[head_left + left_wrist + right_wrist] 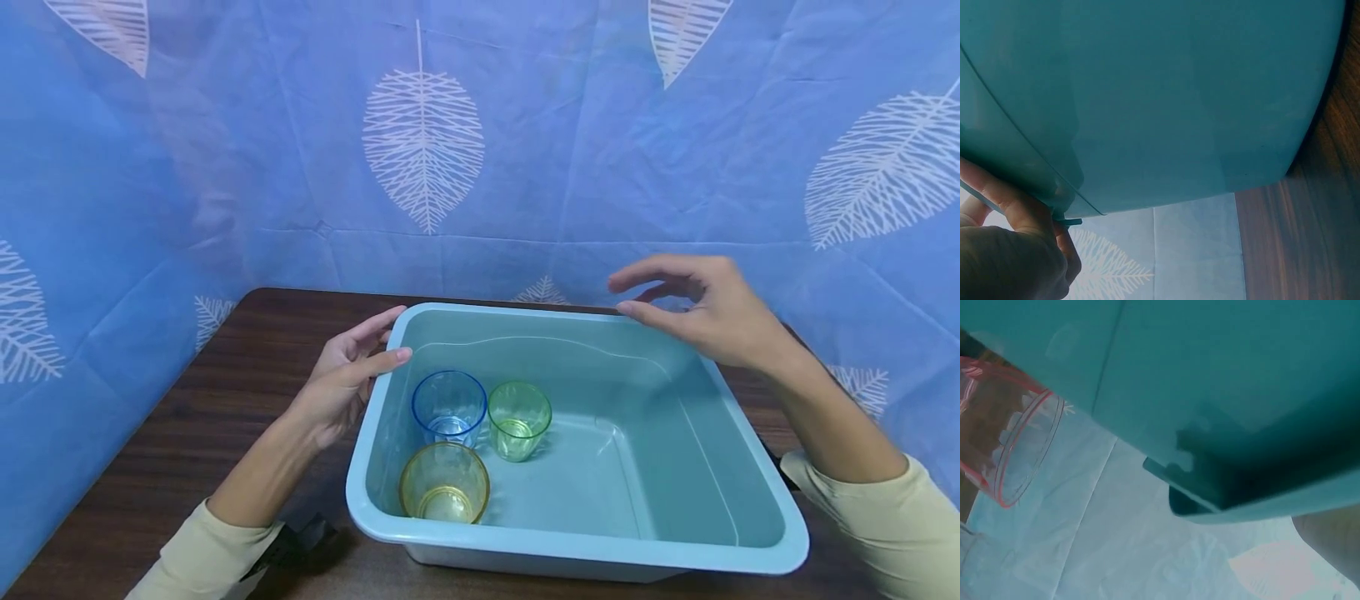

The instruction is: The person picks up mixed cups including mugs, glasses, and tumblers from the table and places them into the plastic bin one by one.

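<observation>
Teal tub [585, 547]: left hand [341, 383] grips, right hand [712, 312] gapes.

Tub [585, 545]: plain pale blue-green, reading darker teal from both wrist views. All see-through: blue cup [448, 406], green cup [519, 419], amber cup [444, 482], each rim deepest in tint. Right wrist view: red-rimmed clear cup [1022, 440]. Desk [195, 433]: dark brown, streaked wood grain. Cloth [540, 158]: blue, white skeletal leaf print. Sleeves [873, 512]: pale cream-yellow.
</observation>
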A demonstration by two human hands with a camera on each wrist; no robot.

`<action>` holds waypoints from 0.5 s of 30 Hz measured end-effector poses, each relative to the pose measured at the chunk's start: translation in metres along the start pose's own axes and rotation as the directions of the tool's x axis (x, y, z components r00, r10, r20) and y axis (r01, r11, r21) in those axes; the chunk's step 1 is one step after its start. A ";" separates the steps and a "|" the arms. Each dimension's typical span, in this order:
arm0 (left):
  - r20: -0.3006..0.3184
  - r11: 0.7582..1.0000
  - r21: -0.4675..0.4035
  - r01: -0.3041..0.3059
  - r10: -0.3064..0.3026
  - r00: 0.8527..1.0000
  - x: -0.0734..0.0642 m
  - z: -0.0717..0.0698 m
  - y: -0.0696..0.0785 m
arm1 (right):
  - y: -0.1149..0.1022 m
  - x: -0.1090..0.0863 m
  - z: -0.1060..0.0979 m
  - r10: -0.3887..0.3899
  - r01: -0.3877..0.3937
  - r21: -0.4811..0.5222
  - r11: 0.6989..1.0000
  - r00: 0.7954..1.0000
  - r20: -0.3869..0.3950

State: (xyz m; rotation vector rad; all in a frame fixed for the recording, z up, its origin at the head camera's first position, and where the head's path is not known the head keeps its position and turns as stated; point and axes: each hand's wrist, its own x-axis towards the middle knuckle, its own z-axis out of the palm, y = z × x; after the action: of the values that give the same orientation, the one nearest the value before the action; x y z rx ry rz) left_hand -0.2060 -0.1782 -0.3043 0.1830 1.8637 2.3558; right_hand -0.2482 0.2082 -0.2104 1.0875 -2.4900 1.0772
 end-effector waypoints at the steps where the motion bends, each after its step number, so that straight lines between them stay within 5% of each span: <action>1: 0.000 1.000 -0.001 0.000 0.000 1.000 0.000 0.000 0.000 | 0.001 -0.001 0.000 0.006 -0.006 0.003 1.000 1.000 -0.016; 9: -0.005 1.000 -0.010 0.010 -0.010 1.000 0.001 0.002 0.000 | 0.018 -0.012 -0.009 0.015 0.006 0.151 0.989 0.990 -0.138; 15: -0.013 1.000 -0.002 0.006 -0.006 1.000 0.000 0.001 0.001 | 0.032 -0.020 -0.015 0.066 0.014 0.354 0.935 0.975 -0.213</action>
State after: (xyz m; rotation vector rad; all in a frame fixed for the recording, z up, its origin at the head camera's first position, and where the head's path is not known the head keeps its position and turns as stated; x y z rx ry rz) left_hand -0.2060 -0.1775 -0.3035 0.1628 1.8651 2.3604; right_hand -0.2580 0.2441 -0.2258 0.9562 -2.1928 1.6068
